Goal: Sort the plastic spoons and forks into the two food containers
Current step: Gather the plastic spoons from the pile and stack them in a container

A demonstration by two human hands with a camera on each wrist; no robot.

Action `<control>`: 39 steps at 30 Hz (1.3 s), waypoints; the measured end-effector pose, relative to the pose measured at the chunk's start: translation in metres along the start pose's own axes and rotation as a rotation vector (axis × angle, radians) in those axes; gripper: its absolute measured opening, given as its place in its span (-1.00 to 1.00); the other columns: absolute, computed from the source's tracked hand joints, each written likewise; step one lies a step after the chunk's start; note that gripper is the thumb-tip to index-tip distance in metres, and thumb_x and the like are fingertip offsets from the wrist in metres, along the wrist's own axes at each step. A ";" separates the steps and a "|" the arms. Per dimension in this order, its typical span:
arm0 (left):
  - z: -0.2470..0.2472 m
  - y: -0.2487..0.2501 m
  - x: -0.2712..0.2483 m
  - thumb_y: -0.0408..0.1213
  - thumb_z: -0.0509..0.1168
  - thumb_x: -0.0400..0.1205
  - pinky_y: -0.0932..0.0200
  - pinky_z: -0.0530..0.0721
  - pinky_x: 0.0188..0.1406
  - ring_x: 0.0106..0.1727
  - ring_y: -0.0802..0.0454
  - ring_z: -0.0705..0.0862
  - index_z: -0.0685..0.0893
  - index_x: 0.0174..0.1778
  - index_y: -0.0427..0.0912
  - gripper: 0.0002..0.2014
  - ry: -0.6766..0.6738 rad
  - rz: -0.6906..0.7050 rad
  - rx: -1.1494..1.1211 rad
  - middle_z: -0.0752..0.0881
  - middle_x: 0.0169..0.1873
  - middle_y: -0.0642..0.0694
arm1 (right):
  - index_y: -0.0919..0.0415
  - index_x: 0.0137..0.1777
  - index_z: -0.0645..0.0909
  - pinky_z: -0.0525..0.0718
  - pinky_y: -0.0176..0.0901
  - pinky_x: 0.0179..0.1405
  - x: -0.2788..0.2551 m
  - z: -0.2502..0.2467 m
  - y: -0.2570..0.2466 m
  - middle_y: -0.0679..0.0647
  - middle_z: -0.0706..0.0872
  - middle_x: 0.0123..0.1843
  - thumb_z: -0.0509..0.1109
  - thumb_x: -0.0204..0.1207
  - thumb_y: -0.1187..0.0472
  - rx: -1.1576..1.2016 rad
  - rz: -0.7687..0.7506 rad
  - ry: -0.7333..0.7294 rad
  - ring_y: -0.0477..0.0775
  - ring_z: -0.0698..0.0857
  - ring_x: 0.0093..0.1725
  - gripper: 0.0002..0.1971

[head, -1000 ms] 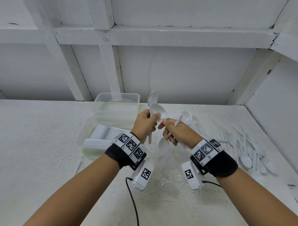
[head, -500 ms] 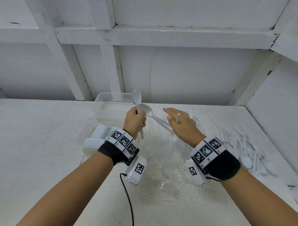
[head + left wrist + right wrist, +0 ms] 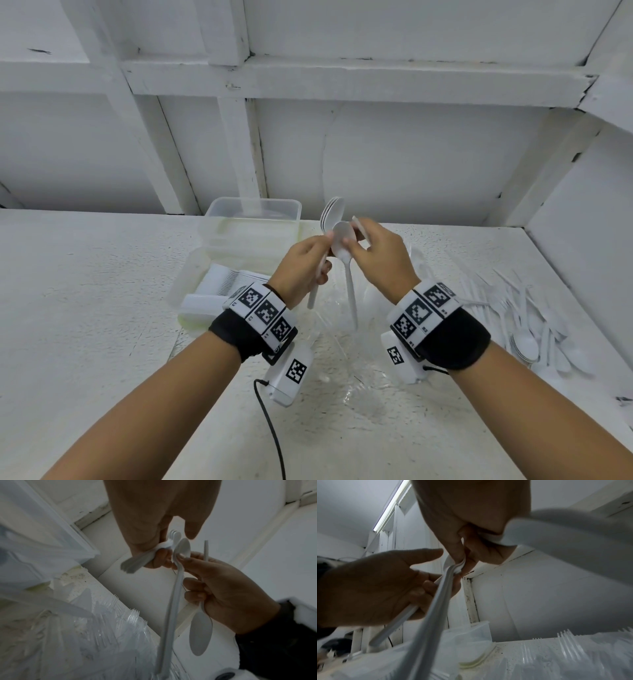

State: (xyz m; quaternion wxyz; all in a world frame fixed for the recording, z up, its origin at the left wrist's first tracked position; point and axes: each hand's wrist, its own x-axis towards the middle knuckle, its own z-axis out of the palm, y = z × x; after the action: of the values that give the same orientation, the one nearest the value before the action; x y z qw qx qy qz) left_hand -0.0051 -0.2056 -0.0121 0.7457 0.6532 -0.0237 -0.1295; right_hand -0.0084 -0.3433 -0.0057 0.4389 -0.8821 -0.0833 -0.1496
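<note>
Nearest in the head view, both wrists wear black bands [image 3: 452, 337] with white strips of square black-and-white code markers; small characters are printed beside the markers but are too small to read. A white camera unit with one more marker hangs under each wrist, and a black cable [image 3: 270, 421] trails from the left one.

Above the worktop [image 3: 85, 308], the left hand [image 3: 301, 265] clenches a bundle of white spoons [image 3: 332, 214], bowls up and handles pointing down through the fist. The right hand [image 3: 380, 260] pinches the bowl of one spoon [image 3: 344, 240] just beside that bundle, its handle hanging down. The right hand also grips a second spoon [image 3: 200, 631]: the head view shows only its handle tip above the fingers, while the left wrist view shows its bowl hanging below the palm.

The left wrist view also shows fork tines at the top of the left hand's bundle, which the head view does not.

Below the hands lies a crumpled clear bag [image 3: 359, 377]; both wrist views show clear forks [image 3: 126, 616] inside it. To the right lies a loose pile of white cutlery [image 3: 524, 318]. To the left, a container [image 3: 191, 284] holds a row of white pieces; just beyond it stands an open clear container [image 3: 253, 212].
</note>
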 end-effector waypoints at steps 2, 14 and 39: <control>0.000 0.001 -0.002 -0.15 0.05 0.75 0.28 0.40 -0.47 -0.45 0.12 0.43 0.59 -0.18 -0.22 -0.68 0.001 -0.028 -0.024 0.59 -0.40 -0.03 | 0.14 0.06 0.62 0.51 -0.47 -0.18 0.003 -0.002 -0.002 -0.06 0.69 -0.11 0.38 0.54 0.21 0.139 0.068 0.049 -0.18 0.63 -0.12 -0.88; 0.005 0.000 -0.014 -0.19 -0.10 0.79 0.13 0.63 -0.29 -0.44 0.03 0.60 0.47 -0.11 -0.20 -0.70 -0.124 -0.042 0.028 0.59 -0.41 -0.13 | 0.10 0.02 0.56 0.44 -0.64 -0.13 0.003 0.005 -0.005 -0.08 0.63 -0.13 0.40 0.53 0.23 0.328 0.107 0.143 -0.25 0.58 -0.10 -0.89; -0.010 -0.008 -0.008 -0.41 0.08 0.73 0.17 0.79 -0.23 -0.22 -0.02 0.81 0.54 -0.07 -0.35 -0.84 0.036 -0.211 -0.513 0.76 -0.11 -0.30 | 0.41 0.17 0.68 0.52 -0.58 0.07 -0.019 -0.001 0.003 0.14 0.75 0.00 0.34 0.53 0.38 -0.039 -0.424 0.203 -0.13 0.65 -0.01 -0.75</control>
State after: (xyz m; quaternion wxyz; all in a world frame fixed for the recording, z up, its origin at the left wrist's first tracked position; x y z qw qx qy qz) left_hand -0.0124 -0.1948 -0.0204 0.8693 0.4443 0.0913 -0.1963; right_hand -0.0258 -0.3467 -0.0140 0.3868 -0.8334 -0.2193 -0.3282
